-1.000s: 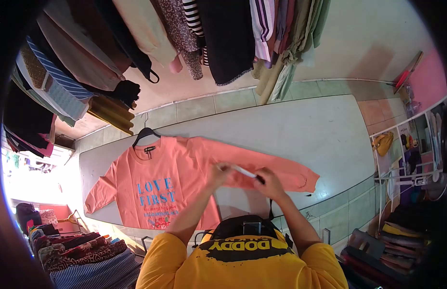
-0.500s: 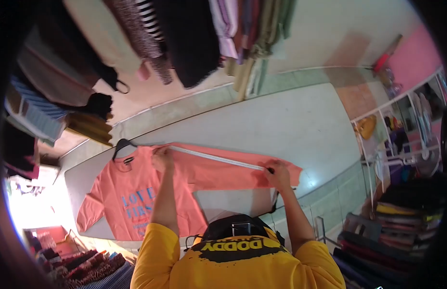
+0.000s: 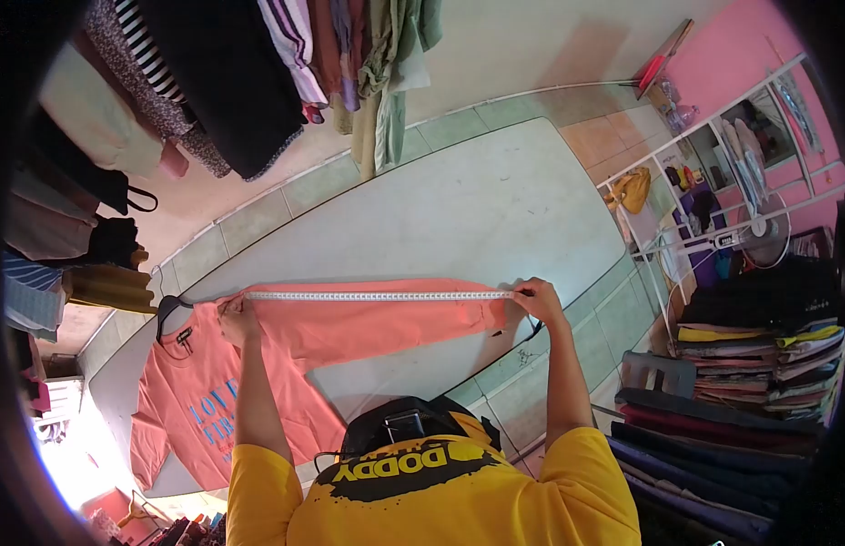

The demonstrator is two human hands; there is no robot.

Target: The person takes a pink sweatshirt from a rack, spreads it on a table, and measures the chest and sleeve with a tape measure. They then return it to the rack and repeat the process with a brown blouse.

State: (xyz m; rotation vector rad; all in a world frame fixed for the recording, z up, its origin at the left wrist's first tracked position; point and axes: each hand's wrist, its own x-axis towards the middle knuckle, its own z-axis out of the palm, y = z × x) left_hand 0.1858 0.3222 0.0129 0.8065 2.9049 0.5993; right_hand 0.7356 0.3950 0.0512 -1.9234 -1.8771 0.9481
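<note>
A coral long-sleeved shirt (image 3: 377,323) with blue lettering lies flat, one sleeve stretched to the right. A black hanger (image 3: 172,314) is in its neck. Along the upper side of that sleeve runs a white measuring tape (image 3: 377,296), pulled straight between my hands. My left hand (image 3: 237,320) is closed on the tape's left end at the shoulder seam. Just beyond the cuff, my right hand (image 3: 539,300) pinches the other end between thumb and fingers. A dark piece hangs below my right hand, too small to make out.
The shirt lies on a pale table (image 3: 468,209). Clothes (image 3: 217,82) hang above at the upper left. Folded clothes (image 3: 741,364) are stacked at the right, near a fan (image 3: 759,227) and a white rack (image 3: 663,164). A black bag (image 3: 413,423) sits against my front.
My right hand has moved outward past the cuff with the tape, which now lies level and straighter along the sleeve. My left hand stays at the shoulder. The view has turned.
</note>
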